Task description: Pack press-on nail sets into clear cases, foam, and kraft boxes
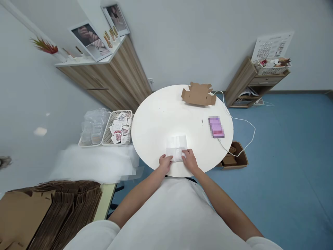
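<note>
A white, soft-looking wrapping sheet [176,147] lies folded on the round white table [153,118], near its front edge. Whether anything is wrapped inside it cannot be seen. My left hand [165,162] grips the sheet's lower left corner between thumb and fingers. At the lower right side, my right hand [190,161] is closed on the sheet, fingertips pressed against the folded layer. Behind, toward the table's far edge, an unfolded brown cardboard box [199,93] lies with its flaps spread.
A phone [216,127] with a white cable [244,120] lies right. Left stand a basket of printed cards [106,133], clear plastic boxes [95,121], white sheets [96,161] and stacked flat cardboard [70,211]. A carton [240,160] sits on the floor, right.
</note>
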The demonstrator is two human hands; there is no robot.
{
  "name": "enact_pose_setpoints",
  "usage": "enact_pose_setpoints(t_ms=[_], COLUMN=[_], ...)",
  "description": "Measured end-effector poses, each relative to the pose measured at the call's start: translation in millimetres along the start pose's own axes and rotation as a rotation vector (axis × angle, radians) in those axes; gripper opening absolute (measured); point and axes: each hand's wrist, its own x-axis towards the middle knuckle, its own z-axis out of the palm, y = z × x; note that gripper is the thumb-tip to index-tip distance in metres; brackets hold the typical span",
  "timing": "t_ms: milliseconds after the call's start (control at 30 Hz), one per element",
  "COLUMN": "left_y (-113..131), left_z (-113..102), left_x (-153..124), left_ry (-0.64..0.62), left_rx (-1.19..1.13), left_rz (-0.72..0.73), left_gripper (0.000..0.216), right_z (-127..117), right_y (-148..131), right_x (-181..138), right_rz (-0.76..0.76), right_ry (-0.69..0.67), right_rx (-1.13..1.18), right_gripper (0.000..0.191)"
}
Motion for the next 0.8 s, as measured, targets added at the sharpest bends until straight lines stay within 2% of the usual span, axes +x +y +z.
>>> enact_pose_setpoints(t_ms=[167,300,433,500,567,633,700,800], left_y=[21,34,30,25,20,16,13,9], left_z=[-5,3,15,18,16,8,-6,-29], left_x=[-5,-8,-23,-33,-41,-44,-38,-21], left_ry=[-0.115,-0.131,-0.180,-0.203,-0.242,-0.284,-0.251,-0.081], left_rx=[0.001,0.262,0.497,0.577,0.602,0.562,0.496,0.495], left_rz=[0.017,0.161,0.344,0.408,0.480,0.553,0.585,0.604], left_gripper=[0.025,0.021,0.045,0.057,0.059,0.052,0.041,0.035], right_z=[4,2,-3,-3,-1,3,7,16], right_y=[-5,-9,-11,-15,-19,-22,-24,-27], right_x=[5,11,14,15,16,17,18,20], right_rz=[0.024,0.094,0.134,0.179,0.243,0.279,0.265,0.223], right_ry=[-0.058,-0.121,-0.133,-0.124,-0.093,-0.048,-0.029,-0.038], right_rx=[0.056,0.135,0.292,0.286,0.222,0.169,0.159,0.180], right_gripper=[0.035,0.035,0.031,0.025,0.019,0.016,0.015,0.016])
